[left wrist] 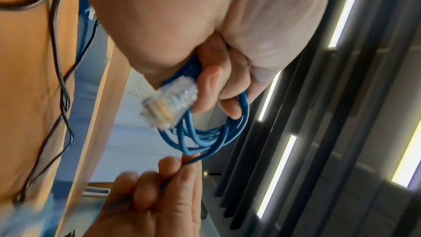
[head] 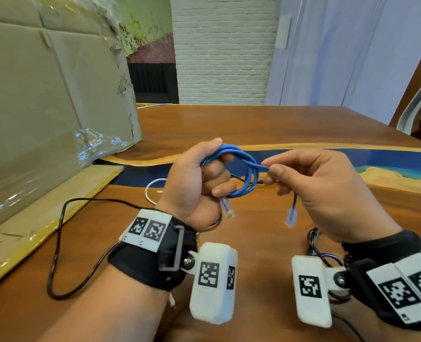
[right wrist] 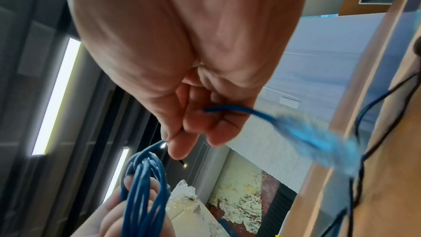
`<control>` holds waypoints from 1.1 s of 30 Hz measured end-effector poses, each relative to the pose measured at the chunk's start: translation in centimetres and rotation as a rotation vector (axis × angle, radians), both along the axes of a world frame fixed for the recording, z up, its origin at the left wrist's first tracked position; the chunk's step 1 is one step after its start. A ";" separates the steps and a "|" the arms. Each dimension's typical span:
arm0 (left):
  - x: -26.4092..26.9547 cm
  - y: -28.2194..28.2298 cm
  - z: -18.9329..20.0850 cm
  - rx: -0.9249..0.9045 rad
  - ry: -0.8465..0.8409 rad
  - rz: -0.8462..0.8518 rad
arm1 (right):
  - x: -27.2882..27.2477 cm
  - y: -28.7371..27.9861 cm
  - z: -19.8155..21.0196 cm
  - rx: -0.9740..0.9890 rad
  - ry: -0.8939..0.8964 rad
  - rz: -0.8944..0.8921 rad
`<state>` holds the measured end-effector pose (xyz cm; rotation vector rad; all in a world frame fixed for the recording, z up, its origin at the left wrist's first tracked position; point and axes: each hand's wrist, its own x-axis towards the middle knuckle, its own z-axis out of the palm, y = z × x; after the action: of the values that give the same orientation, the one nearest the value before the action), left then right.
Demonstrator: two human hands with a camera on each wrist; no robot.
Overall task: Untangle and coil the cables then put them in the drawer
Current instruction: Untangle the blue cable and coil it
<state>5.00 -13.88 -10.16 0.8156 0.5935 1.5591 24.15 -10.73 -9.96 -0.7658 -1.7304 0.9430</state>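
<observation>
Your left hand [head: 194,183] curls round the coiled blue cable [head: 244,169] above the table [head: 254,124]; your right hand [head: 320,191] pinches its loose strand, plug dangling. Black cable [head: 56,243] on table, cardboard box [head: 44,95] beyond.

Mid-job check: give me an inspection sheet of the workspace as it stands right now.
Surface: wooden table with a blue inlay band.
Job's things: blue network cable coiled in several loops, both clear plugs hanging free; no drawer in view.
Clutter: large cardboard box at the table's left, flat cardboard under it.
Hands: left hand grips the coil; right hand pinches the cable's free end.
Cables: black cable loose on the table; white cable behind the left hand.
Surroundings: white brick wall, pale curtains.
</observation>
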 end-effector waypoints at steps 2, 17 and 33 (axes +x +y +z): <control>0.3 -0.1 0.2 0.009 -0.060 -0.024 | -0.3 -0.1 0.1 0.056 -0.012 -0.008; 1.1 1.5 -1.8 0.004 0.106 0.222 | -4.0 -0.4 -2.7 -0.370 0.368 0.115; 2.1 2.2 -2.9 0.042 0.339 0.205 | -4.8 -0.3 -2.6 -0.438 0.543 0.211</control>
<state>7.07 -11.64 -13.05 1.0898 0.9163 1.6330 19.39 -11.05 -12.60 -0.5307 -1.1519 1.5446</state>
